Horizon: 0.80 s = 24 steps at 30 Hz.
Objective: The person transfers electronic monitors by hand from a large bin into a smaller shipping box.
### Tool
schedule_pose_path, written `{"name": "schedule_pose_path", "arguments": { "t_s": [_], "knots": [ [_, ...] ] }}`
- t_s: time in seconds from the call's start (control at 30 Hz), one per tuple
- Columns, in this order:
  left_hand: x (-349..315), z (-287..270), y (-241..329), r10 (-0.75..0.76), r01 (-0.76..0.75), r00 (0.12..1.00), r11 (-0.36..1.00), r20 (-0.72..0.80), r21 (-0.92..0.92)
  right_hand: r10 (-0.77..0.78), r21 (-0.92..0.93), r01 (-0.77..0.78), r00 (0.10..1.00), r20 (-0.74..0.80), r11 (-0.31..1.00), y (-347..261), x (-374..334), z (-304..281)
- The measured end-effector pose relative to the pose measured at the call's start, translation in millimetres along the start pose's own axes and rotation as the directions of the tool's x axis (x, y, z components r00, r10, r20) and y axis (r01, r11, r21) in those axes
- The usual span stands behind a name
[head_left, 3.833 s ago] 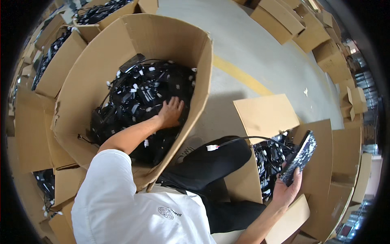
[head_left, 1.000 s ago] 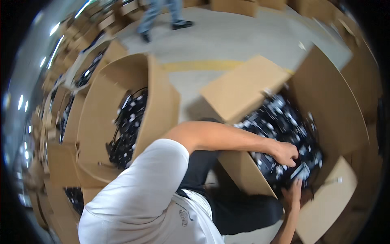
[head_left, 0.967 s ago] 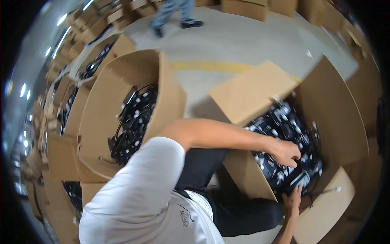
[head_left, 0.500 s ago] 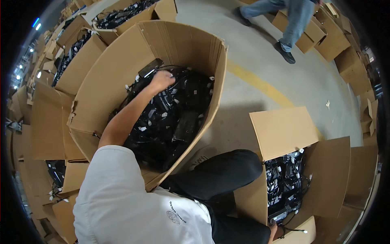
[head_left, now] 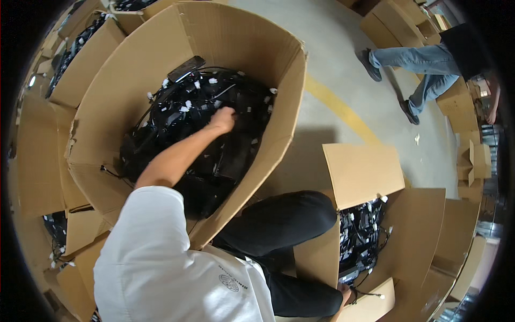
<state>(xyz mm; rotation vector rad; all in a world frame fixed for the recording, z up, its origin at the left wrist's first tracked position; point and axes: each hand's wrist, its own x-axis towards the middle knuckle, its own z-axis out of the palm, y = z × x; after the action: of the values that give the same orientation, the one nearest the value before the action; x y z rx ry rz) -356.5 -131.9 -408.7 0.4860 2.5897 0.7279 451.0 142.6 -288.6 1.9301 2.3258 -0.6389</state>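
Observation:
Inside the large cardboard box (head_left: pixel 126 88), my left hand (head_left: pixel 222 121) reaches down onto a heap of black power adapters with cables and white connectors (head_left: pixel 185 102). Its fingers are curled; what they grip, if anything, is hidden against the dark heap. One black adapter (head_left: pixel 186 68) leans on top of the pile by the back wall. Down at the lower right, my right hand (head_left: pixel 345 294) is at the near edge of a smaller open box (head_left: pixel 413 236) packed with black adapters (head_left: pixel 358 236). A black cable with a white plug passes beside that hand, whose fingers are mostly hidden.
My bent knee (head_left: pixel 300 220) lies between the two boxes. More open boxes with black cabled parts (head_left: pixel 75 51) line the left side. Across the grey floor (head_left: pixel 343 64) with its yellow line, a person in jeans (head_left: pixel 424 59) walks near stacked cartons (head_left: pixel 397 24).
My left hand has shifted from the back of the heap toward its middle. The view has moved, and the walking person is further right. My right hand stays by the smaller box.

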Motion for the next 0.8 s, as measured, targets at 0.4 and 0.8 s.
{"name": "schedule_pose_path", "arguments": {
  "t_s": [0.4, 0.8],
  "knots": [
    [-154, -234, 142, 0.672, -0.401, 0.731, 0.563, 0.118, -0.722, -0.709, 0.706, 0.494, 0.705, 0.017, 0.508, -457, -34, -77],
    [-200, -259, 164, 0.859, -0.311, 0.43, 0.431, 0.279, -0.847, -0.846, 0.942, -0.288, 0.449, 0.289, 0.169, -577, -83, -9]
  ]
}}
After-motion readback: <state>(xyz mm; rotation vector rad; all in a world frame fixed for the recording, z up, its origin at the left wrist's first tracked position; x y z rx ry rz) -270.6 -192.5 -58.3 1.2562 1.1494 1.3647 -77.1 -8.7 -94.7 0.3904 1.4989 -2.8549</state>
